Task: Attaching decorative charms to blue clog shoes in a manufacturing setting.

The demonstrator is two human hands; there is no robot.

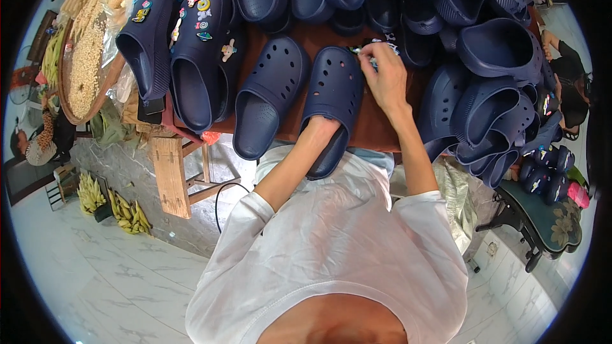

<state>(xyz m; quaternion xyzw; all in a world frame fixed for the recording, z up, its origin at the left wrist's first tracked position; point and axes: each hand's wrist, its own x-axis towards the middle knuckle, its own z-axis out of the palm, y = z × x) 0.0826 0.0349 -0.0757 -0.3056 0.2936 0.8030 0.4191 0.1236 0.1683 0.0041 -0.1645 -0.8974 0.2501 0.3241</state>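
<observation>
At nine o'clock, a decorated navy clog lies on the table. Dead centre, the left hand is buried inside a plain navy clog, grip hidden. At one o'clock, the right hand pinches a small charm at the toe.

My left hand is buried to the wrist, fingers hidden; my right hand, ahead of it, pinches with curled fingertips.

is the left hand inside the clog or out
Inside: the left hand goes into the heel opening of the clog, fingers hidden under its upper. The right hand pinches a charm at the toe.
</observation>
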